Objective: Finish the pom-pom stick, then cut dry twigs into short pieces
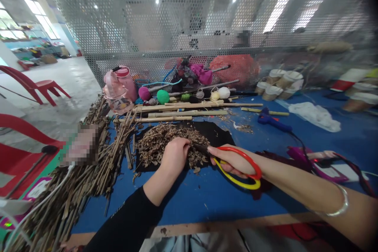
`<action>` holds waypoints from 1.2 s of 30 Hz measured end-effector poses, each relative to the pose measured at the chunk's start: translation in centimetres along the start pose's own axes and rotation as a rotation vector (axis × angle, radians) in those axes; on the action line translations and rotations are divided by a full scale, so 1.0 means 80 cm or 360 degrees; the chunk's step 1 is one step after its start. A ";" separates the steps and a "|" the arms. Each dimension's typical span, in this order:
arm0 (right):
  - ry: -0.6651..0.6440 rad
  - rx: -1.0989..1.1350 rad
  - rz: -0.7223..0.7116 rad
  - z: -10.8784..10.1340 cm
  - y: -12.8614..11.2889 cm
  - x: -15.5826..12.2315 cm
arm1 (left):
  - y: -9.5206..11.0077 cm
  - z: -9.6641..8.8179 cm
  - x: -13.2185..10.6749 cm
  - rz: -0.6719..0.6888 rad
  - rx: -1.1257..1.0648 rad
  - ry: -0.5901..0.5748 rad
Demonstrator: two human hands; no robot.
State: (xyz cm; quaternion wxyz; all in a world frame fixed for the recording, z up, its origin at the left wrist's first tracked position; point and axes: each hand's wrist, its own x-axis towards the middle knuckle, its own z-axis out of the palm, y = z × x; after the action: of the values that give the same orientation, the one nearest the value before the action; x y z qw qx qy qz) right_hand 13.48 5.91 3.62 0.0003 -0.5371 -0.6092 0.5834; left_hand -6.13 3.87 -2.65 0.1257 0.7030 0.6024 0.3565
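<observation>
My right hand (228, 160) grips a pair of scissors (240, 169) with one red and one yellow handle loop; the dark blades point left toward my left hand. My left hand (175, 154) is closed in a pinch over a heap of dry brown chopped plant bits (165, 143) lying on a black cloth (217, 134). What the fingers pinch is too small to make out. A black sleeve covers my left forearm, and a silver bangle (339, 204) sits on my right arm.
The blue tabletop (224, 197) holds a bundle of dry sticks (85, 177) at left, bamboo rods (183, 112), yarn balls (162, 96), a pink jug (119, 88), a blue glue gun (273, 122) and white cloth (315, 116). A perforated metal screen (189, 27) stands behind. Red chairs (32, 84) are at left.
</observation>
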 end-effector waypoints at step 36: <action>0.0485 -0.0500 -0.0690 0.039 0.013 -0.002 | 0.011 0.015 0.003 -0.0743 -0.0892 0.0097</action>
State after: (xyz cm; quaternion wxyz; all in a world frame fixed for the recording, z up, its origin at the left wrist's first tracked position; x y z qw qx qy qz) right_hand 12.30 3.33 1.99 0.1331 -0.4694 -0.7852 0.3813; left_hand -4.69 4.20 -2.90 0.3735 0.4740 0.6290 0.4902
